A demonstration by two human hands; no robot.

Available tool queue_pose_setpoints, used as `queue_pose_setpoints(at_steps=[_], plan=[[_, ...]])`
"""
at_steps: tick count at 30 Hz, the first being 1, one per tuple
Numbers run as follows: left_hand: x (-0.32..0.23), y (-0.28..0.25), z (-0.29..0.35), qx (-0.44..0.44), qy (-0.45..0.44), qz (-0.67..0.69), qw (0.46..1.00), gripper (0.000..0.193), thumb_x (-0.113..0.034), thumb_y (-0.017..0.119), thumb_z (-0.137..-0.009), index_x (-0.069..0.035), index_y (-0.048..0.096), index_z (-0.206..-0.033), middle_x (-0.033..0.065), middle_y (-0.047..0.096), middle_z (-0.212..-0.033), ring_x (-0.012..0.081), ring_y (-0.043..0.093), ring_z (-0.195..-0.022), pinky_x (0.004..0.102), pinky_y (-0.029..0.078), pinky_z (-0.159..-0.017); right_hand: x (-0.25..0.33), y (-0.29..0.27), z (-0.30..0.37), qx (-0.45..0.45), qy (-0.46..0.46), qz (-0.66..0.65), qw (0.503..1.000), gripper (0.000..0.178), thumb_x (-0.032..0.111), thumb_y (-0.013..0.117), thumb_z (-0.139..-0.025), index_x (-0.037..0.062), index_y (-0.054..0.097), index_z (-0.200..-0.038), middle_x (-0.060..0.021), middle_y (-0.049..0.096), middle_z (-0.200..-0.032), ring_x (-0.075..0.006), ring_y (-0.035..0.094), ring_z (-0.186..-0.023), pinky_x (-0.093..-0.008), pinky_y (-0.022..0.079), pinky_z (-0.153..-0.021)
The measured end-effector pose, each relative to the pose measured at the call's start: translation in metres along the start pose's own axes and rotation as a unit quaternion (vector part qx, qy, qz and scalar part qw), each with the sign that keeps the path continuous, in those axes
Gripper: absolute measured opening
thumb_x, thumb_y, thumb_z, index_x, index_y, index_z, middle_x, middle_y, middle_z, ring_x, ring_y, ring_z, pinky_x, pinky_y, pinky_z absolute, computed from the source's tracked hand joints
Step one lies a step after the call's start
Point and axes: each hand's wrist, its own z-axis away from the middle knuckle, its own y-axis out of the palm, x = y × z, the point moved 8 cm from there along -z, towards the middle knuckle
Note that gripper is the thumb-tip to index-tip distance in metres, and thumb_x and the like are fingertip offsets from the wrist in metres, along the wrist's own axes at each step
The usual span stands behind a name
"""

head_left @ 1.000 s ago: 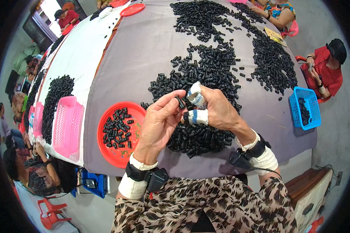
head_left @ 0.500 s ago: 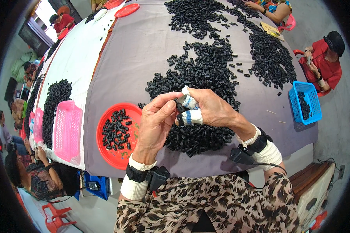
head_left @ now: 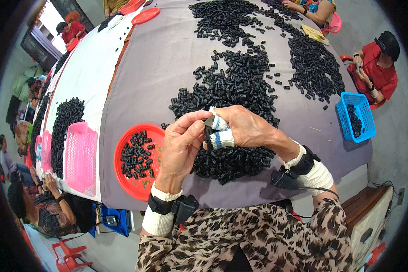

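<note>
My left hand (head_left: 181, 143) is closed, pinching a small black plastic part (head_left: 208, 132) between thumb and fingers. My right hand (head_left: 247, 126) is closed against it, with white, blue-marked cloth covers (head_left: 221, 138) on its thumb and a finger. A small grey blade (head_left: 209, 119) shows between the right hand's covered fingertips, touching the black part; its grip end is hidden. Both hands meet above a large pile of similar black parts (head_left: 233, 86). Beside my left hand sits a round red tray (head_left: 122, 179) with several black parts and green bits in it.
The grey-covered table (head_left: 145, 68) carries more black heaps. A pink basket (head_left: 80, 156) stands at left, a blue basket (head_left: 367, 120) at right by a seated person in red (head_left: 378, 68). Other people sit around the edges. Two thin sticks (head_left: 316, 129) lie at right.
Both hands stay together on the black part, with the blade and fingertips shifting slightly. The whole view has moved a little; nothing is let go.
</note>
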Motion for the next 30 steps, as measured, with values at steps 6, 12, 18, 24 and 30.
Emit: queue_pose_setpoints(at_steps=[6,12,18,24,30], plan=[[0.005,-0.002,0.0,-0.04,-0.003,0.009,0.999,0.022,-0.008,0.056,-0.088,0.003,0.058,-0.106,0.006,0.062,-0.095,0.009,0.058,-0.082,0.0218,0.048,-0.071,-0.001,0.0,0.0,-0.013,-0.02,0.024,0.999,0.034,0.03,0.067,-0.072,-0.0001,0.051,-0.076,-0.0111,0.055,-0.064,-0.0232,0.056,-0.06,-0.0346,0.043,-0.057],[0.008,-0.003,0.002,-0.051,-0.005,0.004,0.999,0.021,-0.009,0.056,-0.088,0.003,0.058,-0.105,0.0049,0.062,-0.092,0.0075,0.058,-0.074,0.0193,0.049,-0.062,0.002,-0.002,0.002,-0.02,-0.031,0.072,0.997,0.034,0.027,0.065,-0.074,-0.003,0.05,-0.076,-0.016,0.056,-0.064,-0.0298,0.058,-0.059,-0.0371,0.044,-0.054],[0.012,-0.005,0.0,-0.053,-0.013,0.01,0.998,0.022,-0.011,0.056,-0.088,0.003,0.057,-0.105,0.0047,0.062,-0.093,0.0079,0.058,-0.077,0.0206,0.049,-0.066,-0.002,-0.001,0.003,-0.029,-0.027,0.085,0.996,0.035,0.027,0.066,-0.074,-0.0033,0.049,-0.077,-0.0165,0.056,-0.063,-0.0306,0.058,-0.058,-0.0371,0.044,-0.053],[0.016,-0.001,-0.002,-0.041,-0.022,0.044,0.998,0.025,-0.013,0.055,-0.089,0.004,0.056,-0.107,0.0056,0.061,-0.096,0.0105,0.058,-0.083,0.0252,0.049,-0.075,-0.005,-0.005,0.007,-0.067,-0.022,0.066,0.995,0.036,0.028,0.068,-0.071,-0.0017,0.048,-0.076,-0.0147,0.055,-0.063,-0.0274,0.057,-0.056,-0.0359,0.043,-0.053],[0.019,-0.001,0.001,-0.013,-0.03,0.064,0.997,0.026,-0.012,0.055,-0.088,0.003,0.056,-0.109,0.0051,0.061,-0.095,0.0115,0.058,-0.087,0.0261,0.048,-0.079,-0.005,-0.007,0.008,-0.065,-0.015,0.044,0.997,0.038,0.029,0.069,-0.067,-0.0017,0.049,-0.074,-0.0148,0.055,-0.062,-0.0272,0.057,-0.057,-0.0365,0.044,-0.054]])
